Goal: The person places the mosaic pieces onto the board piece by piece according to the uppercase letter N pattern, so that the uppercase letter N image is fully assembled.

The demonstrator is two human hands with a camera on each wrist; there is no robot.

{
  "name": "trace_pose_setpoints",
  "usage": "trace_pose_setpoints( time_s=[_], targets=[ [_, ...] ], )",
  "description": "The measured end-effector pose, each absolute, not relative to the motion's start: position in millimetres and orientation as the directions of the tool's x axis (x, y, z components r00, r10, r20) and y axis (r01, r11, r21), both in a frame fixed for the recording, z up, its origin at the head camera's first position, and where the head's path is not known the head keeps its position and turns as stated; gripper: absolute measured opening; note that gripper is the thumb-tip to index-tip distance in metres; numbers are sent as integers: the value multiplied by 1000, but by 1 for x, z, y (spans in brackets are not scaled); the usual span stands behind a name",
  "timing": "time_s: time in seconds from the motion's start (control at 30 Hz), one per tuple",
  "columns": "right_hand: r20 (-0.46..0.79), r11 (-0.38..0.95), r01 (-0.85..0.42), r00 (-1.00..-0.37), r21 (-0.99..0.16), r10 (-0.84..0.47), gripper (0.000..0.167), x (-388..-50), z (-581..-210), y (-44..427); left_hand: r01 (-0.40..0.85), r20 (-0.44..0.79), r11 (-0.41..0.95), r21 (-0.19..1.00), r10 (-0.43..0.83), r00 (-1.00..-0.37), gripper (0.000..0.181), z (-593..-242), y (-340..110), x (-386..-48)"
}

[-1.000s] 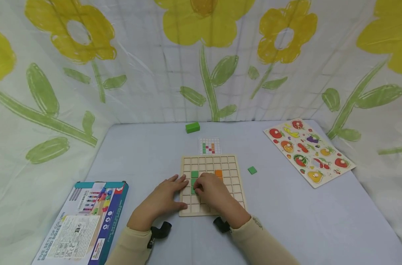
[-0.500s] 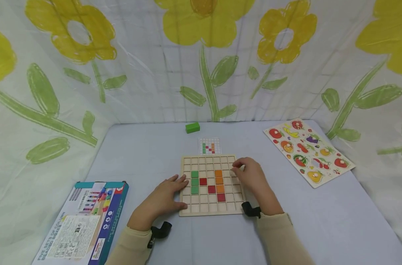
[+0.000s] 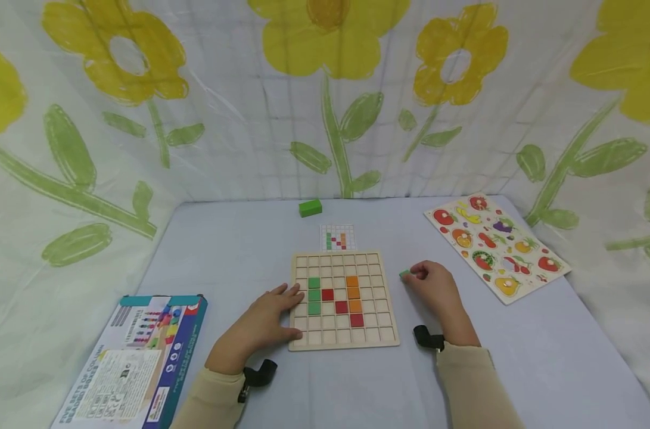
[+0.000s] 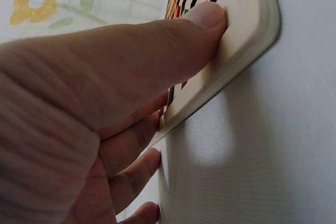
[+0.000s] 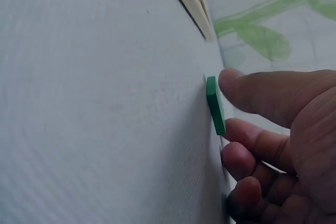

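A wooden grid board lies on the table, with green, red and orange square tiles in some of its cells. My left hand rests at the board's left edge, fingers spread. Its thumb lies on the board's rim in the left wrist view. To the right of the board, my right hand is at a loose green tile on the table. In the right wrist view, thumb and index finger are at the green tile, with the other fingers curled behind.
Behind the board lies a small pattern card, with a green block beyond it. A fruit picture board lies at the back right. At the front left is a bead-set box.
My right hand has moved from over the board to the loose green tile on the right, uncovering the red and orange tiles. My left hand has stayed in place.
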State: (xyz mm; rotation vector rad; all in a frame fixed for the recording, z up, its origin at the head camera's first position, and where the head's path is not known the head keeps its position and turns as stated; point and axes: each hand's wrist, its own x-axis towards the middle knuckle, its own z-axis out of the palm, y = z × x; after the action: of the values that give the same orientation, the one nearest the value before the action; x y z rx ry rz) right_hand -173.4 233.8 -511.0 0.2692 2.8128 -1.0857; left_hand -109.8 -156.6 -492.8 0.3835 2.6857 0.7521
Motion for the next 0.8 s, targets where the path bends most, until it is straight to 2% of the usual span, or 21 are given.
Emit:
trace_pose_setpoints(
  time_s=[0.57,0.8],
  targets=[
    [-152,745,192,-981,-638,122,32,-173,-509,229,179,-236,826,534,349,-907,83,-491,-157,-111],
    [-132,700,207,-978,-684,161,24,-173,-507,226,180,-235,823,539,352,-906,82,-492,-157,-111]
  ],
)
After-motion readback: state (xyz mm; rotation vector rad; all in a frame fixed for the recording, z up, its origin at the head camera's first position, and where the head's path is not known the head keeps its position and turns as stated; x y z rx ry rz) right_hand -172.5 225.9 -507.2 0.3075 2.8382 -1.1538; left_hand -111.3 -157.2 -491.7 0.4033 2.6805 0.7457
